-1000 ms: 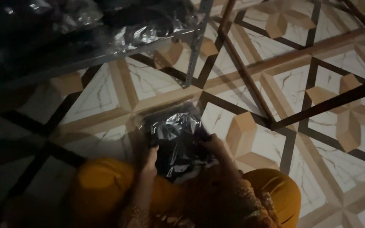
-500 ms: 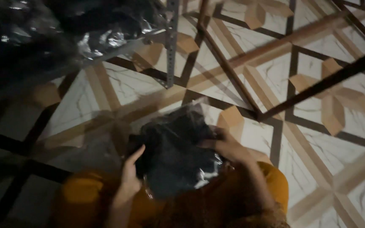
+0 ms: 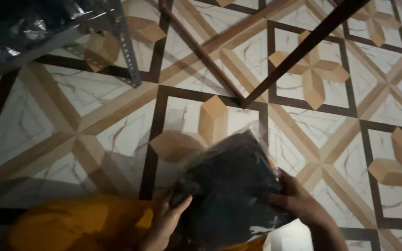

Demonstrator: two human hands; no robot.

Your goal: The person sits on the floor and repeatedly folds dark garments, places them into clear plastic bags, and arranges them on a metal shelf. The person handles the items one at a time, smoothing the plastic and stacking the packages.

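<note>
Nearest, at the bottom edge, an orange-clad lap is showing, blurred, with the two hands working just above it. The left hand is gripping the near left edge of a bag, thumb lying on top of it. The right hand is clasping the bag's right edge, fingers curled over the plastic. The bag is clear plastic with something dark folded inside; it is being held tilted between the hands, over the lap and the near floor, its far corner pointing away and catching a little light. What the dark thing inside is cannot be told.

Under and beyond the bag, the floor is spreading out: glossy marble-look tiles in white, tan and dark brown, laid in squares, diagonals and star shapes. The light is dim and shadows are falling across the near left tiles.

Farther off, to the right of the bag and all across the middle, the floor is lying open. A thin brown rod and a dark bar are running diagonally and meeting near the middle. At the far left, a perforated metal rack leg is standing on the floor, and beside it more bagged dark goods are lying on the rack, partly cut by the top edge.
</note>
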